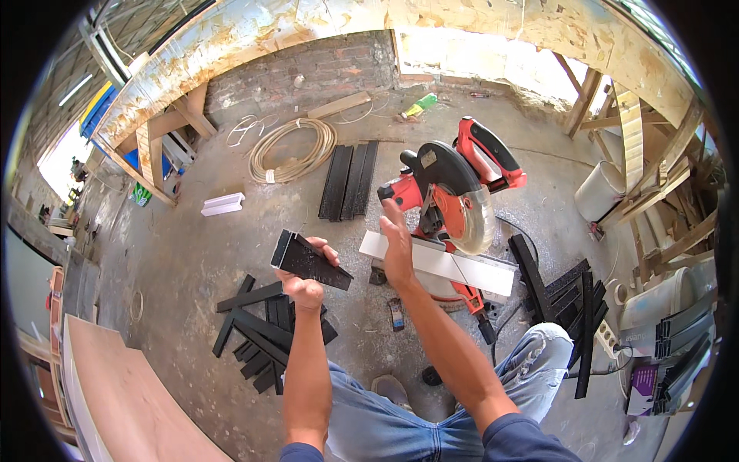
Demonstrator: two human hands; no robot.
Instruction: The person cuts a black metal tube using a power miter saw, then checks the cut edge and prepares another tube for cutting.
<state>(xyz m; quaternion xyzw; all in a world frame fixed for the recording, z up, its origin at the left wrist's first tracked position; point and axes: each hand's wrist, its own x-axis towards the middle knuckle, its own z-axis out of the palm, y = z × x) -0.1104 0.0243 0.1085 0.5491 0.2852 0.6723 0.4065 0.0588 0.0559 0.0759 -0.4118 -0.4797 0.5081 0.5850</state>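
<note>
My left hand (302,291) is closed around a short stack of black channel-shaped pieces (314,264), held up and tilted over the floor. Stretched fingers show on my right hand (397,250), which holds nothing; it is raised at the left end of a white board (481,272). Whether it touches the board I cannot tell. That board lies across the base of a red and black miter saw (445,194), whose head is up. Below my left hand, cut black strips (265,327) lie in a loose pile.
Three long black strips (348,182) lie beyond my hands, near a coiled beige hose (281,158) and a short white piece (222,204). More black strips (566,296) and a power strip (607,339) lie right of the saw. A white bucket (600,191) stands farther right.
</note>
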